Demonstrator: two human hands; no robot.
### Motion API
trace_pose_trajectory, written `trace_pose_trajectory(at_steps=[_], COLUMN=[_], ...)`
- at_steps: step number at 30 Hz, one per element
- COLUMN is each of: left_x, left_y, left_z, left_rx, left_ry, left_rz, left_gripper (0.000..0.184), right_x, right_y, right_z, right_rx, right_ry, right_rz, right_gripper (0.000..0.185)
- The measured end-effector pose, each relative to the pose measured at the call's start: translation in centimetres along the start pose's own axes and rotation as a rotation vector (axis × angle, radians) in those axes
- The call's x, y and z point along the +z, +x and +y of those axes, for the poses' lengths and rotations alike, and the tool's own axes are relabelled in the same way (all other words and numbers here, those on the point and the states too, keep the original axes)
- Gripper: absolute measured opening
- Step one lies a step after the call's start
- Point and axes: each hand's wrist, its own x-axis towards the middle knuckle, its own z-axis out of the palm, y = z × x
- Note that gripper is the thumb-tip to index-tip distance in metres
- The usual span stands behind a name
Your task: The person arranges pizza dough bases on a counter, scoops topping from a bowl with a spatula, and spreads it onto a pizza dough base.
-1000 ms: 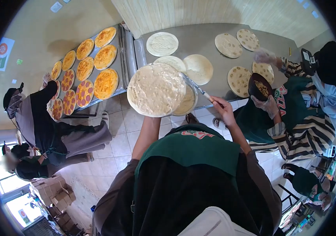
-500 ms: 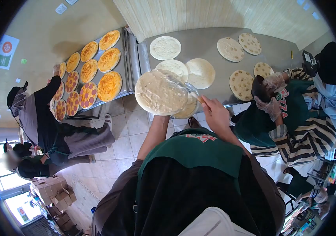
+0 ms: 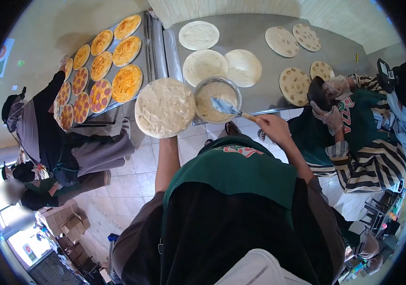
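1. Grey metal worktop (image 3: 245,28), x1. Bears 3 plain pale dough rounds (image 3: 198,35), two meeting edge to edge, and 4 rounds dotted with brown pieces (image 3: 281,42).
2. Grey metal tray (image 3: 141,57), x1, at left. Golden-topped baked pizzas (image 3: 126,83): 7. Pizzas with reddish slices (image 3: 100,96): at least 5; far end masked by a co-worker's arm, count uncertain.
3. Pale dough round coated in lumpy cream spread (image 3: 165,108), x1. Located left of the bowl, raised over the left forearm (image 3: 167,166). Left hand hidden underneath; finger position cannot be told.
4. Round silver metal bowl (image 3: 238,97), x1, at the worktop's front edge, cream mixture inside. Its support cannot be made out.
5. Dark bowl (image 3: 315,90), x1, between a co-worker's two gloved hands (image 3: 334,88); contents hidden.
6. Flat-headed blue-white spreader with brown handle (image 3: 223,106), x1, head over the mixture.
7. Right hand (image 3: 275,128): closed around the spreader's handle.
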Motion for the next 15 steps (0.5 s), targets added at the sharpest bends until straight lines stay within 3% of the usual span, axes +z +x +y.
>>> trace_pose_trajectory(at_steps=[6,9,12,15], left_x=[-1.4,-1.6,-1.7,-1.7], left_y=[-2.1,-2.2,-2.0,-1.5], left_z=[-0.2,-0.8,-1.2,-1.0], left_rx=[0.029,0.037,0.047,0.056], left_ry=[-0.026,-0.043,-0.048,-0.054], left_rz=[0.044,0.048,0.046,0.037], left_gripper=[0.062,0.062,0.062,0.062], right_x=[3.0,3.4,4.8,3.3], right_y=[4.5,6.7,10.1,9.4], right_z=[1.2,3.0,6.9,6.1], right_rx=[-0.275,-0.3,-0.051,0.166], right_ry=[-0.314,-0.218,0.3,0.512], right_rz=[-0.027,-0.106,-0.558,-0.761], right_gripper=[0.03,0.033,0.037,0.043])
